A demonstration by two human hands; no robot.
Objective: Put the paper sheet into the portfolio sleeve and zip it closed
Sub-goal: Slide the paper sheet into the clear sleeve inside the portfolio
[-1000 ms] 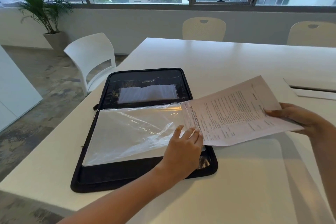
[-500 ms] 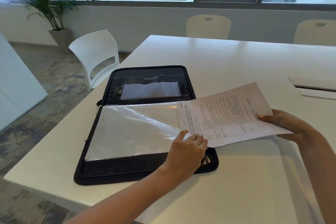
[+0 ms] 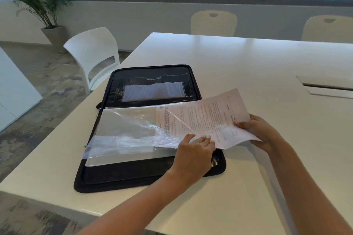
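Observation:
A black zip portfolio lies open on the white table. A clear plastic sleeve is spread across its near half. The printed paper sheet is partly inside the sleeve, with its left end under the plastic and its right part sticking out. My left hand holds the sleeve's open right edge, thumb on the plastic, fingers at the sheet's lower edge. My right hand grips the sheet's right end.
A white chair stands left of the table, and two cream chairs at the far side. A cable hatch is set in the tabletop at right. A potted palm stands in the far left corner by the windows.
The sheet has slid left; its left end, earlier at the sleeve's mouth, now lies under the plastic. My right hand followed it leftward. My left hand stayed at the sleeve's edge.

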